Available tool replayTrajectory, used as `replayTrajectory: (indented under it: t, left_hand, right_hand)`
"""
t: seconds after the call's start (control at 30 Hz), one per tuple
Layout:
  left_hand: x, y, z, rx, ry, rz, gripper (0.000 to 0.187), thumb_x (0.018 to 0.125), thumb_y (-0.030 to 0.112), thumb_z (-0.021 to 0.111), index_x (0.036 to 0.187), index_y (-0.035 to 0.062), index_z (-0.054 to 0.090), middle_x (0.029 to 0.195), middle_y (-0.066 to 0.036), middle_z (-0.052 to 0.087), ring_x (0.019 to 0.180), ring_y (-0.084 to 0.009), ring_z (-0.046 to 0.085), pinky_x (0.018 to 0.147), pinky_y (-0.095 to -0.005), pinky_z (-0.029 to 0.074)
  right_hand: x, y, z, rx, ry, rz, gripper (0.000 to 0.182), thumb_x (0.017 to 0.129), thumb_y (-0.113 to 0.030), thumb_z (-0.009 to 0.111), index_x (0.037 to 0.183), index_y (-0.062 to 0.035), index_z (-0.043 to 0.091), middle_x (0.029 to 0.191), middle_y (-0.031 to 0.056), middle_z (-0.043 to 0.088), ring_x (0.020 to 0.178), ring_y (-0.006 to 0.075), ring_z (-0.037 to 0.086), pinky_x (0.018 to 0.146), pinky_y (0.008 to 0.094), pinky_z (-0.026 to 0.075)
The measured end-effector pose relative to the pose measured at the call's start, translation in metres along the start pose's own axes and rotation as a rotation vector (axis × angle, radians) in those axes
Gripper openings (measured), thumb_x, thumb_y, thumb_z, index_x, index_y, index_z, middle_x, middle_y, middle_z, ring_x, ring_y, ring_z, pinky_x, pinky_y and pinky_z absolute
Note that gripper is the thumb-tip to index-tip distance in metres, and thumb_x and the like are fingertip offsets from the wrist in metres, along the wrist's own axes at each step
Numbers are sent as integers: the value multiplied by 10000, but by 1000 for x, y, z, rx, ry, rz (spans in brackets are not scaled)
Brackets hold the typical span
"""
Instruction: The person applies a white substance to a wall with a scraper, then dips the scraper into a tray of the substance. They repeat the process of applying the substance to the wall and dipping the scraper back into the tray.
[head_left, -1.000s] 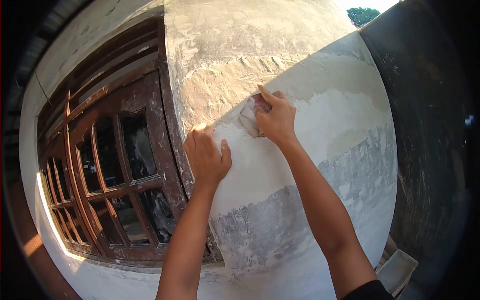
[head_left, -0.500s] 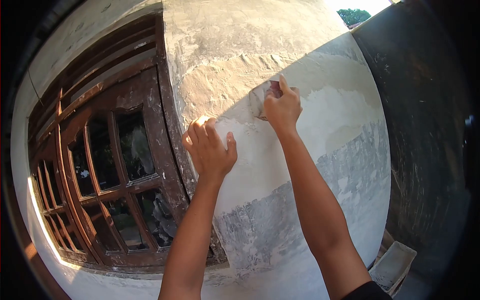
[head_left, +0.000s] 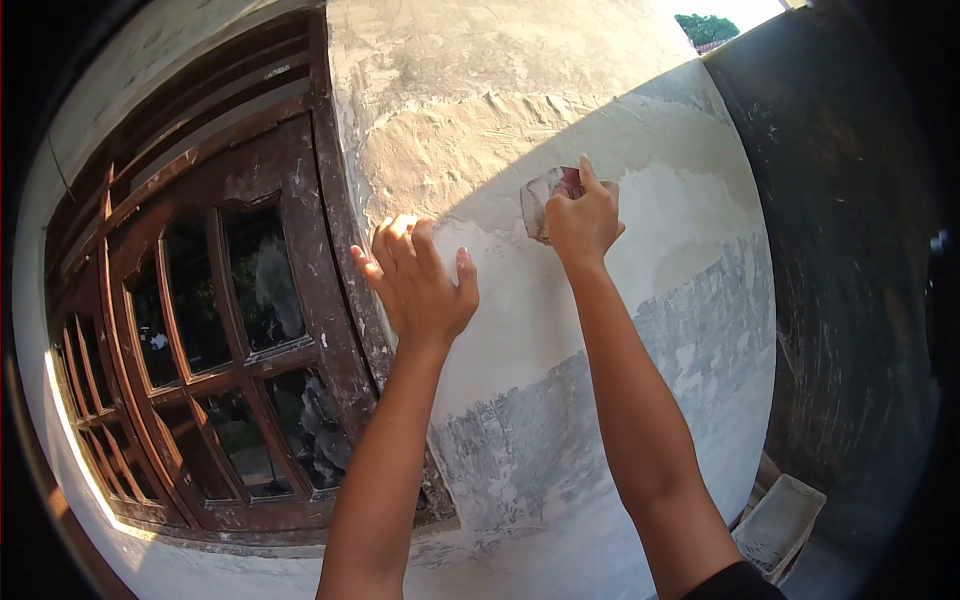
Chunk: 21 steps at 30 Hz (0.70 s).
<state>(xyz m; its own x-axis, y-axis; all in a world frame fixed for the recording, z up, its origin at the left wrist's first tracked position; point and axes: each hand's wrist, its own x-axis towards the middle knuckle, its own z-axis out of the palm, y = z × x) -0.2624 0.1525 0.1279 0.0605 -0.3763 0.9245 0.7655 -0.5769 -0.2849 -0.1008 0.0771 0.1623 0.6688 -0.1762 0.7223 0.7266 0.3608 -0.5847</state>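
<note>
My right hand (head_left: 588,222) is closed around a flat scraper (head_left: 541,207), its pale face smeared with plaster and a dark red part showing by my thumb. The scraper lies against the plastered wall (head_left: 510,290), just below the sunlit edge. Part of the tool is hidden behind my fingers. To the left, my left hand (head_left: 424,285) has its fingers spread at the wall beside the window frame (head_left: 345,200), holding nothing. Around both hands the plaster is smooth and whitish, with a rough ridged beige patch (head_left: 440,150) above.
A brown wooden window (head_left: 215,370) with glass panes fills the left side. Bare grey wall (head_left: 510,450) shows below the pale coat. On the right stands a dark surface (head_left: 840,250). A plaster-stained trough (head_left: 782,525) sits low at the right.
My right hand and the scraper have shifted slightly right and down across the wall. My left hand's fingers have spread a little wider. The view has shifted slightly.
</note>
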Motion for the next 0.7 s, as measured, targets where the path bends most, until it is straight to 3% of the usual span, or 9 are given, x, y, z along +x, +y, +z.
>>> replayTrajectory:
  t: [0.13,0.27,0.37,0.4,0.43,0.5,0.53,0.63,0.7]
  left_hand:
    - [0,1,3,-26,-12,-11,540,821,313,586,1244,45,381,1223,-213,412,1234,-391,342,1038,-666,188]
    - [-2,0,3,-27,-12,-22,539,820,309,588,1243,46,381,1229,-207,411,1228,-390,347,1037,-653,201]
    - [0,1,2,-20,-26,-14,546,822,315,589,1247,47,376,1227,-203,411,1226,-387,346,1036,-645,204]
    - [0,1,2,-22,-24,-16,546,822,315,589,1247,47,376,1227,-203,411,1226,-387,346,1036,-645,204]
    - [0,1,2,-19,-19,-12,554,820,317,591,1250,46,373,1226,-202,412,1226,-386,346,1036,-645,203]
    - [-2,1,2,-17,-20,-10,561,817,319,593,1253,45,369,1224,-200,412,1227,-384,346,1036,-645,201]
    - [-3,0,2,-24,-12,-6,567,815,319,596,1255,44,368,1222,-201,411,1224,-386,346,1036,-646,200]
    - [-2,1,0,-33,-10,1,576,810,321,603,1256,41,369,1221,-201,408,1220,-389,347,1038,-645,198]
    - [-1,2,0,-32,-14,4,578,808,322,607,1255,41,372,1221,-202,407,1219,-390,347,1039,-642,197]
  right_hand:
    - [-22,-11,10,104,-229,-251,536,813,-159,606,1343,-100,544,1041,105,574,964,234,590,923,433,347]
    - [-2,1,7,31,-27,25,541,807,-153,598,1341,-85,544,1053,117,568,974,239,590,932,447,365]
    - [-1,8,3,259,7,-24,528,820,-171,577,1340,-87,547,1065,108,569,985,240,589,953,478,348]
    - [-6,8,7,330,-101,-127,533,819,-173,578,1345,-89,543,1064,105,571,982,247,591,962,463,351]
    - [-7,9,9,327,-102,-126,533,819,-173,578,1345,-89,543,1064,105,571,982,247,591,962,463,351]
    - [-9,7,9,-5,-167,-105,547,802,-155,595,1341,-82,544,1058,97,579,968,248,595,938,428,383]
    - [-3,8,0,21,-116,-2,559,788,-147,606,1341,-90,547,1071,89,580,962,252,597,927,404,395]
    - [6,17,-1,210,-9,-4,546,784,-150,609,1325,-99,565,1067,80,586,966,251,596,939,412,383]
    - [-13,6,0,151,-236,-198,516,779,-137,615,1294,-95,594,1038,107,589,967,252,595,940,414,376]
